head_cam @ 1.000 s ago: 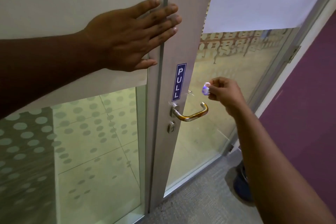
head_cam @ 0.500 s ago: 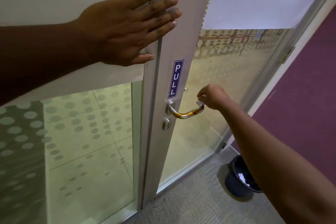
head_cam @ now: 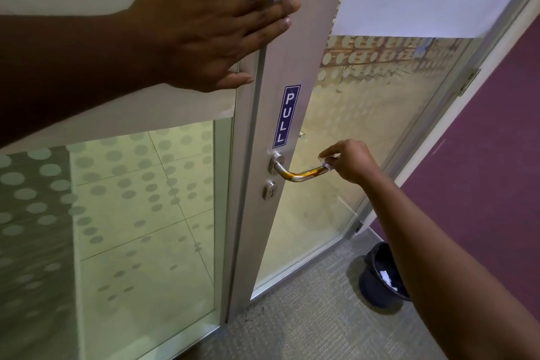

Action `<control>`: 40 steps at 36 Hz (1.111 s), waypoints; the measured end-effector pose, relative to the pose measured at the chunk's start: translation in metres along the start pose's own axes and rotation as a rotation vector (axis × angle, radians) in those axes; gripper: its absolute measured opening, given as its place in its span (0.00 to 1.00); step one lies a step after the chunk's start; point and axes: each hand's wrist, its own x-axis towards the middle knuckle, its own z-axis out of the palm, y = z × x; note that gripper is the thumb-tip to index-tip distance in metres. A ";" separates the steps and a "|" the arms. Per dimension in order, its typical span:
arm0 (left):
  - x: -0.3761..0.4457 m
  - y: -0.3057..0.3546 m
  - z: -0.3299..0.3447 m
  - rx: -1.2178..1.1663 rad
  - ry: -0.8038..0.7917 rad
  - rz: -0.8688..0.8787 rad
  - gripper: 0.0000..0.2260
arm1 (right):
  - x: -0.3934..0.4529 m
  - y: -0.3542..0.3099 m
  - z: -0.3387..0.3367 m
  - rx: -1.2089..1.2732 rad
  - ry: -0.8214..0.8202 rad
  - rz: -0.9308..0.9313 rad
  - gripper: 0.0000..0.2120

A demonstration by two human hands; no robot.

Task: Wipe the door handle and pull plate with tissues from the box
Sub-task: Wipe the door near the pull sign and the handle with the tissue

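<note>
**Tissue wad at the tip of the door handle**

The right hand [head_cam: 349, 162] pinches a small tissue wad [head_cam: 327, 161] against the free end of the door handle [head_cam: 298, 174]. The tissue looks soft and light; the metal lever looks stiff, smooth and probably slippery. Its long axis runs level, pointing right from the door's frame under the PULL plate [head_cam: 287, 116]. The left hand [head_cam: 213, 29] lies flat, fingers straight, against the frame above.

Door handle [head_cam: 295, 175]: metal lever, sticking out to the right from a round base on the door's metal frame, glinting orange along the bar. Pull plate [head_cam: 286, 116]: narrow blue vertical sticker reading PULL in white, sitting just above the handle base. Small wad of tissue [head_cam: 328, 161] is pressing on the lever's free end.
</note>
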 end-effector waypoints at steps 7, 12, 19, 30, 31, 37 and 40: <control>0.002 0.002 0.007 -0.125 0.044 -0.001 0.36 | -0.029 -0.005 0.013 0.119 0.093 -0.045 0.09; 0.000 0.003 0.003 -0.027 0.019 0.010 0.37 | -0.043 -0.017 0.014 0.196 0.068 -0.070 0.13; -0.001 0.000 -0.008 0.027 -0.074 0.011 0.37 | -0.027 -0.010 -0.005 0.196 0.215 0.054 0.14; -0.001 0.000 -0.020 0.079 -0.121 0.010 0.37 | -0.023 -0.006 0.005 -0.191 0.065 -0.074 0.12; -0.001 0.000 -0.021 0.075 -0.123 0.007 0.37 | -0.024 -0.006 0.005 -0.203 0.066 -0.081 0.10; 0.000 -0.001 -0.020 0.090 -0.115 0.009 0.38 | -0.036 -0.012 0.009 -0.176 0.095 -0.132 0.07; 0.000 -0.001 -0.020 0.100 -0.110 0.014 0.38 | -0.041 -0.013 0.011 -0.176 0.085 -0.131 0.06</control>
